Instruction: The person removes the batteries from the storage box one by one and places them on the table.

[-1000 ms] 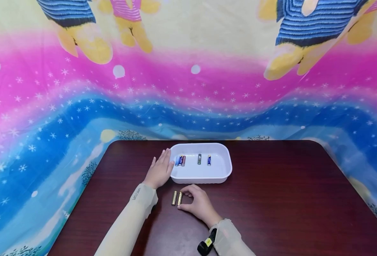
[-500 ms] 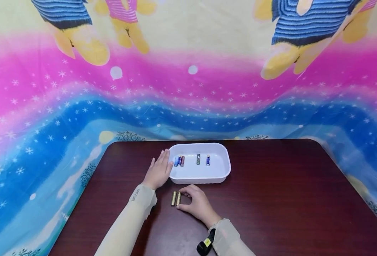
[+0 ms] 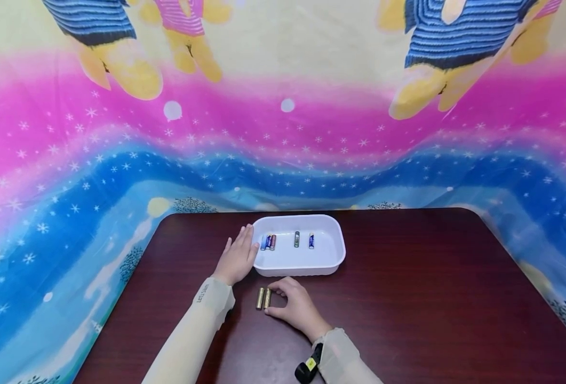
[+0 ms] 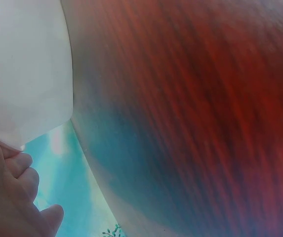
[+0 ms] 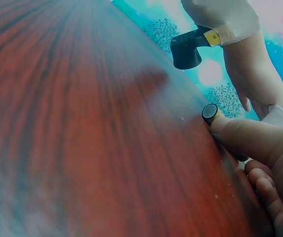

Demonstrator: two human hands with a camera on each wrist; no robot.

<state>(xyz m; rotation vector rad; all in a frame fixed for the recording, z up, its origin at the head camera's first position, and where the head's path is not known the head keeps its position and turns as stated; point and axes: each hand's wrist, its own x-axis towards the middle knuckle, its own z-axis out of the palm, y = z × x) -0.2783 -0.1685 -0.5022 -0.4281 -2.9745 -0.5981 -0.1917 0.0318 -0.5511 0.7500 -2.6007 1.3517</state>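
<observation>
My right hand [image 3: 302,310] pinches the right one of two gold batteries [image 3: 267,298] between thumb and fingers. In the right wrist view my thumb presses near the dark-rimmed end of a battery [image 5: 211,113]. Just left of it, the other gold battery [image 3: 260,298] lies parallel on the table, in front of a white plastic tray [image 3: 307,270]. My left hand [image 3: 237,258] rests against the tray's left side with its fingers stretched out. In the left wrist view the fingers touch the edge of the tray [image 4: 27,69].
Inside the tray, a light blue, a dark blue and a red battery [image 3: 273,242] lie together at the left. A green battery [image 3: 296,239] and a blue one [image 3: 311,241] lie apart further right. The dark wooden table [image 3: 422,288] ends at a patterned cloth [image 3: 283,133] behind.
The head view has shifted slightly. Both hands, the gold batteries and the tray keep their places relative to one another.
</observation>
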